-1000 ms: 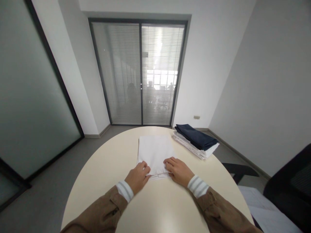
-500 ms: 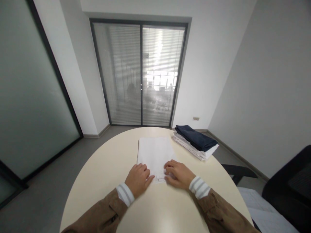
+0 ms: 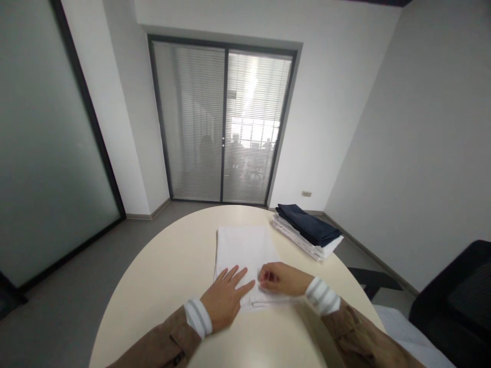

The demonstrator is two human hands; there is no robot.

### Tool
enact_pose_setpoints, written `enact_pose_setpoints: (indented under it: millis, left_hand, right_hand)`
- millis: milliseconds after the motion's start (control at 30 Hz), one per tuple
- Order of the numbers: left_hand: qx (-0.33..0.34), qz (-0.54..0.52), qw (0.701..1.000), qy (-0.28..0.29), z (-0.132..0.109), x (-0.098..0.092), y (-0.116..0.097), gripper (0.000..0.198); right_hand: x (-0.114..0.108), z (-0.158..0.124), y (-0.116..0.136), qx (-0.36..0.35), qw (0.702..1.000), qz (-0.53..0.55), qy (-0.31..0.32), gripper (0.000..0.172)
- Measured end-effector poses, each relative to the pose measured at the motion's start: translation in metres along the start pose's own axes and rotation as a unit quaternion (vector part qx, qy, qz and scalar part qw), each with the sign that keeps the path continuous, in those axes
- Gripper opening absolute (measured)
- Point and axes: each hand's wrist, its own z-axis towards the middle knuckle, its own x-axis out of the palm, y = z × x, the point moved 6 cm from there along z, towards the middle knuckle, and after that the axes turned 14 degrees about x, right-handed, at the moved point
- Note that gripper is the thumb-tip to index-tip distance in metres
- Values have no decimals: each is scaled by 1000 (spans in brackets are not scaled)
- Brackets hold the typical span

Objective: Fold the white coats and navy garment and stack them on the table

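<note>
A folded white cloth [image 3: 245, 248] lies flat in the middle of the round cream table [image 3: 169, 276]. My left hand [image 3: 226, 294] rests palm down on the cloth's near left corner with its fingers stretched out. My right hand [image 3: 282, 280] sits at the cloth's near right edge, fingers curled and pinching the fabric there. Both arms wear brown sleeves with grey-striped white cuffs.
A stack of folded clothes [image 3: 309, 232], dark navy on top of white ones, sits at the table's far right. A black office chair [image 3: 452, 296] stands to the right. Glass doors with blinds [image 3: 222, 122] face me; a frosted glass wall is on the left.
My left hand has opened from curled to flat on the cloth. My right hand has turned inward and curled on the near edge. The view has tilted slightly.
</note>
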Motion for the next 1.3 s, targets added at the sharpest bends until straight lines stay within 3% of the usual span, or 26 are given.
enact_pose_setpoints:
  millis: [167, 300, 433, 567, 667, 767, 833, 900, 967, 1033, 1167, 1300]
  left_hand:
    - [3, -21, 1000, -13, -3, -13, -14, 73]
    - [26, -48, 999, 4, -2, -8, -25, 77]
    - [63, -47, 996, 31, 1, 21, -25, 81]
    - [67, 2, 998, -1, 4, 46, -14, 69]
    - [76, 16, 996, -34, 3, 44, -13, 60]
    - [64, -34, 994, -84, 5, 20, -15, 40]
    - [-7, -93, 985, -144, 8, -1, -3, 30]
    - [-111, -114, 963, -220, 11, -19, 21, 33]
    - [-155, -75, 945, -277, 20, -31, 47, 25]
    - [-195, -33, 934, -297, 32, -31, 77, 30]
    - [-323, 12, 925, -200, 49, -3, 128, 49]
    - [-360, 23, 924, -125, 51, 18, 137, 62]
  right_hand:
    - [-26, 35, 36, 65, 984, -119, -112, 44]
    - [-16, 81, 54, 69, 982, -135, -114, 61]
    - [7, 117, 41, 103, 984, -100, -107, 69]
    - [21, 128, 26, 107, 984, -62, -131, 69]
    - [22, 127, 22, 105, 981, -44, -155, 67]
    - [21, 127, 20, 105, 981, -30, -162, 65]
    - [20, 127, 19, 101, 981, -22, -165, 64]
    - [19, 127, 17, 99, 981, -17, -166, 62]
    - [19, 126, 17, 94, 981, -11, -168, 57]
    - [19, 125, 16, 89, 980, -3, -177, 51]
    - [15, 124, 6, 120, 969, 8, -217, 49]
    - [9, 125, -24, 236, 938, -17, -254, 64]
